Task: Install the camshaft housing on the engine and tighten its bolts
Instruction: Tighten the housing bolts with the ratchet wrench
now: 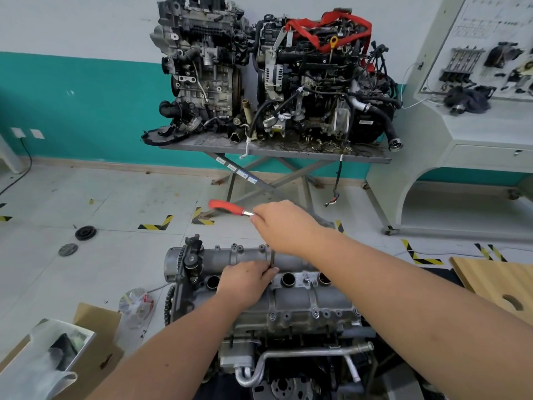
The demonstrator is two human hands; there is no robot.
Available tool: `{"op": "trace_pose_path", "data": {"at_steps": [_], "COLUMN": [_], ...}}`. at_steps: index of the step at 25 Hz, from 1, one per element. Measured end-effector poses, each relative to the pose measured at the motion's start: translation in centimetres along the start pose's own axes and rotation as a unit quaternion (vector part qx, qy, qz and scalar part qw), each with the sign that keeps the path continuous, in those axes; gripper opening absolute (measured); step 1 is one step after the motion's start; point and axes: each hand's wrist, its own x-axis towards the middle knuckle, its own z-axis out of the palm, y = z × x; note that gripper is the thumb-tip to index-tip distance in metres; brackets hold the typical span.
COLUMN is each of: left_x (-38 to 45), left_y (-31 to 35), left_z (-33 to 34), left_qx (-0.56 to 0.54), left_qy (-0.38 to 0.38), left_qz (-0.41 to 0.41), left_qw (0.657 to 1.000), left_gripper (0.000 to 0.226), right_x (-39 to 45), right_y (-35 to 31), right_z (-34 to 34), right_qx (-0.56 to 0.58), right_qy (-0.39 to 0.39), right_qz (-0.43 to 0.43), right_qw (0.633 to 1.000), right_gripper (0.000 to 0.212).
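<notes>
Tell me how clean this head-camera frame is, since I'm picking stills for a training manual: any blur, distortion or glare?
Head view: even, soft indoor light, no hard shadows or glare; wide-angle bending shows in the floor lines and the display cabinet at the edge; the red-handled ratchet in the right hand is slightly motion-smeared; the left hand and camshaft housing look sharp.

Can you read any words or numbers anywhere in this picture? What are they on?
None can be read.
Stickers on the stand's leg: too small.
White label on the right-hand engine: blurred.
Diagram on the wall board: print too small.
</notes>
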Motion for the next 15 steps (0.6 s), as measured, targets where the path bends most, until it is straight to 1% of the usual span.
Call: {"op": "trace_pose_path", "data": {"at_steps": [1, 2, 3, 4, 5, 6, 7, 8, 9, 10, 11, 12, 13, 14, 15], "left_x": [0.0, 0.1, 0.1, 0.1, 0.1, 0.0, 0.1, 0.1, 0.1, 0.1, 0.0, 0.1, 0.0, 0.1, 0.0], "left_y": [0.0, 0.0, 0.0, -0.1, -0.1, -0.1, -0.1, 0.0, 0.0, 0.1, 0.1, 0.2, 0.2, 0.3, 0.3], "left_z": [0.0, 0.0, -0.1, -0.1, -0.1, -0.1, -0.2, -0.2, -0.2, -0.2, -0.2, -0.2, -0.1, -0.1, -0.2], "left_qx": [0.0, 0.001, 0.001, -0.002, -0.008, -0.016, -0.022, -0.026, -0.026, -0.022, -0.016, -0.01, -0.012, -0.033, -0.053], "left_qy": [0.003, 0.006, 0.006, 0.005, 0.002, -0.001, -0.002, 0.0, 0.003, 0.003, 0.008, 0.011, 0.015, 0.017, 0.019], "left_qz": [0.0, -0.001, -0.003, -0.004, -0.007, -0.013, -0.02, -0.024, -0.027, -0.03, -0.029, -0.025, -0.025, -0.028, -0.029], "left_qw": [1.0, 1.0, 1.0, 1.0, 1.0, 1.0, 1.0, 0.999, 0.999, 0.999, 0.999, 1.0, 1.0, 0.999, 0.998], "left_gripper": [0.042, 0.043, 0.043, 0.043, 0.043, 0.044, 0.045, 0.045, 0.046, 0.046, 0.045, 0.042, 0.035, 0.029, 0.031], "right_x": [0.2, 0.2, 0.0, -0.2, -0.5, -0.7, -0.8, -0.9, -1.2, -1.6, -2.0, -2.3, -2.4, -2.2, -1.9], "right_y": [0.0, 0.0, -0.2, -0.3, -0.3, -0.1, 0.2, 0.4, 0.5, 0.6, 0.8, 1.3, 1.7, 2.0, 2.0], "right_z": [-0.1, 0.0, 0.2, 0.6, 1.0, 1.8, 2.7, 3.6, 4.4, 5.0, 5.7, 6.2, 6.5, 6.4, 6.0], "right_qx": [0.138, 0.321, 0.501, 0.644, 0.739, 0.796, 0.829, 0.832, 0.802, 0.725, 0.6, 0.447, 0.287, 0.151, 0.048], "right_qy": [-0.015, -0.033, -0.046, -0.034, 0.006, 0.061, 0.108, 0.14, 0.156, 0.166, 0.188, 0.244, 0.305, 0.339, 0.341], "right_qz": [0.069, 0.138, 0.192, 0.223, 0.235, 0.231, 0.213, 0.188, 0.17, 0.161, 0.136, 0.069, -0.025, -0.117, -0.169], "right_qw": [0.988, 0.937, 0.842, 0.731, 0.631, 0.556, 0.505, 0.503, 0.551, 0.649, 0.766, 0.858, 0.908, 0.921, 0.924], "right_gripper": [0.026, 0.021, 0.013, 0.008, 0.008, 0.011, 0.014, 0.014, 0.01, 0.013, 0.02, 0.022, 0.023, 0.026, 0.028]}}
